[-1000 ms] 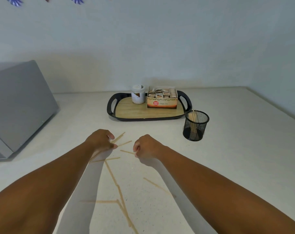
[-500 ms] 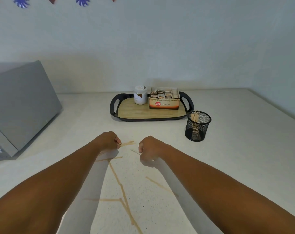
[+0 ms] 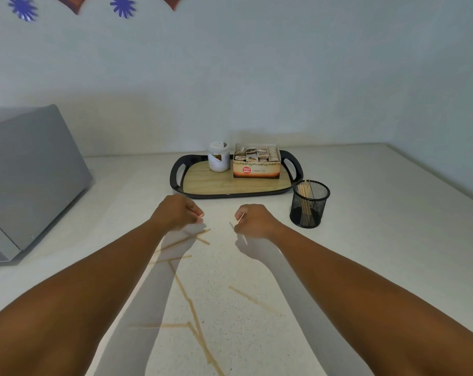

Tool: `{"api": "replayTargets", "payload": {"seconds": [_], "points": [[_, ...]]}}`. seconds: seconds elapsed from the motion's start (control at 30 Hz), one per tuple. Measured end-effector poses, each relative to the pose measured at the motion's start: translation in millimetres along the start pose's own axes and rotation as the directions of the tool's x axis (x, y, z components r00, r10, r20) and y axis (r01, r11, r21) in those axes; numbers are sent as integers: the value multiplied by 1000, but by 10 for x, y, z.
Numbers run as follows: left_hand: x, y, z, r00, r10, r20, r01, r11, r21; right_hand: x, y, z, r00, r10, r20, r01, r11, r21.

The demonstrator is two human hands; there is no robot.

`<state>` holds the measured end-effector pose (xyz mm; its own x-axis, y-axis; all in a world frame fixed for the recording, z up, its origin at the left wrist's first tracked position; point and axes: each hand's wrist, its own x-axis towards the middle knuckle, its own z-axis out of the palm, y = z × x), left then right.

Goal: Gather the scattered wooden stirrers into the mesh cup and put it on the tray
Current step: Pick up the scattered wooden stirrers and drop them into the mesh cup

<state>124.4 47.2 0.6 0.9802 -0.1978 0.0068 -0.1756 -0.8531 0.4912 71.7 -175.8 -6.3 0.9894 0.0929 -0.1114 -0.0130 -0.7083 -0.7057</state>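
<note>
Wooden stirrers [image 3: 192, 308] lie scattered on the bench, so the right hand [image 3: 253, 221] pinches one, the left hand [image 3: 179, 211] curls, grip unclear, over others; mesh cup [image 3: 309, 204] waits beside the tray [image 3: 175, 172].

You had one readable label: the tea box [image 3: 256, 166] on the tray [image 3: 229, 189] read "Ginger Tea"; its red logo stayed illegible.

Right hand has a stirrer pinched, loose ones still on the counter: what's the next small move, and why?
Probably carry the right hand across to the mesh cup and drop its stirrer in. The cup stands just right of that hand, off the tray, already holding some stirrers; several more lie nearer the person.
</note>
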Motion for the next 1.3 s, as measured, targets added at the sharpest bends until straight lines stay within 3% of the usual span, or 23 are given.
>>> {"api": "replayTargets", "payload": {"seconds": [0.23,0.33,0.53,0.9,1.3], "points": [[62,435,5,999,26,-44,-40,933,-357,-17,-37,-201,987,-78,-142,93,991,98],[133,631,30,998,28,-53,-50,887,-458,-20,-18,-327,964,-134,-229,148,988,49],[237,1110,81,982,89,-169,-163,851,-499,-62,16,-684,903,-165,-396,185,983,11],[418,2043,324,962,133,-238,-258,722,-642,-114,327,-1332,767,-114,-632,130,991,-21],[604,2386,685,964,139,-228,-246,793,-557,-103,671,-1428,762,-83,-642,27,995,-97]]}}
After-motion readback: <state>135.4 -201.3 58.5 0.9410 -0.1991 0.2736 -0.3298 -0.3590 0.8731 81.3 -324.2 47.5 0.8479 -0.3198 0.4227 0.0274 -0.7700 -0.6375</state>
